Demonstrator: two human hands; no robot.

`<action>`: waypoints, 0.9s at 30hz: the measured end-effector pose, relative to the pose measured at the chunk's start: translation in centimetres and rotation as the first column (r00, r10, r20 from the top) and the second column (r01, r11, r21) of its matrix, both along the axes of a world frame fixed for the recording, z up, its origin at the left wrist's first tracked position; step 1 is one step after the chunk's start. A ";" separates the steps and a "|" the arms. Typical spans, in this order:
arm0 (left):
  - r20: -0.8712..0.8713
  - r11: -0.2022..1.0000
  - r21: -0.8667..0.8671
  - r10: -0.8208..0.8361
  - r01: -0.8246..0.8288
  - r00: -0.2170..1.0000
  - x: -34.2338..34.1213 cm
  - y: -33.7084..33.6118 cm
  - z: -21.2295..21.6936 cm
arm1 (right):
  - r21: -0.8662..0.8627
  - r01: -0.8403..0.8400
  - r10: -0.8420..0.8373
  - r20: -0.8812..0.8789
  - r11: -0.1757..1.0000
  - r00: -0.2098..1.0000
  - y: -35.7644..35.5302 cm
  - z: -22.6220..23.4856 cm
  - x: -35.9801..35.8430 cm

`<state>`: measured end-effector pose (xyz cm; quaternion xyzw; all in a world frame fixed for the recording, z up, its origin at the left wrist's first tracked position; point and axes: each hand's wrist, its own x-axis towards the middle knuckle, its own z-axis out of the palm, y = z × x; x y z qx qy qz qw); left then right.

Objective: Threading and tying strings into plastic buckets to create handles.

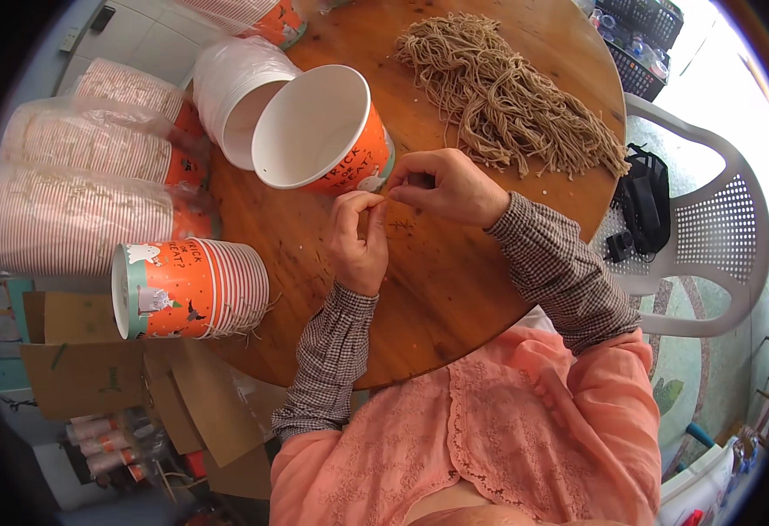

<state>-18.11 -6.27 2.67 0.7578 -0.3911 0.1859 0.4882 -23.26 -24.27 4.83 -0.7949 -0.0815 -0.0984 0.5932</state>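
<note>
Brown wooden tabletop (441, 307) lies under my grip; near side of my fingers, bare wood runs between both checked sleeves (555, 263) to the curved edge. My left hand (358, 244) has thumb and index tips pressed together; my right hand (451, 188) is curled, thumb against forefinger, tips just beside the left's. Can't tell what's pinched, too small. Orange printed cup (319, 131) is just beyond the fingertips, white mouth open to view, blocking the far side. Tan cord heap (507, 96) sits beyond my right hand, closing off the far right; table edge curves past it, and my right forearm crosses that edge. Left of my left hand: some wood, then nested orange cups (187, 289), thin strands by their rims. Plastic-wrapped white cups (242, 101) crowd behind the single cup; bagged cup stacks (82, 215) fill the far left. Cardboard box (86, 377) stands off the table, beyond the nested cups. Past my right sleeve, well apart: pale plastic chair (719, 210), black bag (647, 197) on it.
</note>
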 end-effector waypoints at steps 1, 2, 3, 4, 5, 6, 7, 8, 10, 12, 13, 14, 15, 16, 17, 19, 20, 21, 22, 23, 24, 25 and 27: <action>0.026 1.000 0.004 0.014 -0.014 1.000 -0.1 -0.3 0.2 | 0.073 -0.028 0.028 0.000 0.997 1.000 -0.2 -0.5 0.2; 0.051 0.999 0.008 0.031 -0.032 0.998 -0.1 -0.5 0.4 | 0.146 -0.060 0.060 0.001 0.987 0.998 -0.4 -0.7 0.4; 0.053 0.999 0.007 0.036 -0.036 0.998 -0.2 -0.7 0.6 | 0.145 -0.064 0.065 0.003 0.987 0.998 -0.6 -0.7 0.5; 0.156 0.999 0.019 0.032 -0.036 0.987 -0.3 -0.9 1.0 | 0.210 -0.104 0.115 -0.040 0.972 0.993 -0.9 -0.6 0.5; 0.256 0.999 0.030 0.029 -0.038 0.966 -0.4 -1.2 1.4 | 0.274 -0.141 0.169 -0.081 0.951 0.982 -1.3 -0.5 0.5; 0.258 0.999 0.026 0.038 -0.046 0.965 -0.6 -1.4 1.8 | 0.270 -0.149 0.176 -0.080 0.951 0.981 -1.8 -0.2 0.6; 0.274 0.998 0.026 0.042 -0.051 0.961 -0.8 -1.6 2.2 | 0.297 -0.114 0.135 -0.050 0.948 0.990 -2.4 0.2 0.6; 0.292 0.998 0.027 0.049 -0.060 0.955 -1.1 -1.7 2.9 | 0.326 -0.085 0.097 -0.020 0.942 0.995 -2.9 0.8 0.8; 0.397 0.989 0.054 0.105 -0.137 0.912 -1.1 -2.6 5.1 | 0.458 0.080 -0.039 -0.098 0.886 0.994 -4.0 1.7 1.5; 0.499 0.972 0.075 0.157 -0.223 0.853 -0.8 -3.5 6.8 | 0.601 0.218 -0.135 -0.181 0.769 0.974 -4.8 1.9 3.4; 0.477 0.962 0.085 0.190 -0.261 0.858 -0.4 -4.0 7.5 | 0.646 0.220 -0.156 -0.156 0.731 0.975 -4.9 1.8 4.2; 0.454 0.952 0.094 0.220 -0.291 0.863 0.1 -4.5 8.0 | 0.689 0.224 -0.184 -0.133 0.690 0.974 -5.1 2.1 4.9; 0.426 0.931 0.116 0.268 -0.346 0.864 0.4 -5.0 8.3 | 0.726 0.186 -0.171 -0.096 0.662 0.981 -5.4 1.7 5.8; 0.428 0.928 0.114 0.276 -0.354 0.861 0.6 -4.8 8.2 | 0.726 0.179 -0.163 -0.093 0.664 0.982 -5.2 1.4 6.2; 0.397 0.898 0.235 0.261 -0.373 0.880 1.0 -4.1 7.7 | 0.750 0.211 -0.204 -0.104 0.627 0.973 -4.7 1.4 6.7; 0.405 0.900 0.238 0.249 -0.364 0.880 1.4 -2.6 6.7 | 0.779 0.219 -0.219 -0.107 0.587 0.970 -3.8 0.8 7.3; 0.380 0.911 0.201 0.266 -0.360 0.886 1.0 -1.9 6.2 | 0.780 0.219 -0.215 -0.111 0.586 0.970 -3.5 0.5 7.4; 0.351 0.919 0.168 0.281 -0.356 0.893 0.2 -1.0 5.8 | 0.770 0.160 -0.203 -0.040 0.618 0.978 -3.0 0.3 7.2; 0.410 0.906 0.154 0.303 -0.393 0.860 -0.2 0.1 5.2 | 0.755 0.103 -0.190 0.029 0.648 0.981 -2.4 0.2 6.8; 0.405 0.903 0.159 0.308 -0.398 0.861 -0.3 1.1 4.1 | 0.736 0.083 -0.162 0.038 0.672 0.986 -1.7 0.6 6.2; 0.315 0.933 0.109 0.296 -0.344 0.902 -0.2 2.0 3.0 | 0.732 0.019 -0.159 0.123 0.681 0.979 -0.9 0.5 6.0; 0.223 0.955 0.052 0.274 -0.292 0.936 0.1 2.8 1.7 | 0.722 -0.043 -0.157 0.208 0.691 0.966 -0.3 0.4 5.8; 0.124 0.957 0.067 0.274 -0.283 0.954 0.7 4.7 0.4 | 0.649 -0.060 -0.136 0.247 0.758 0.959 1.2 0.6 5.4</action>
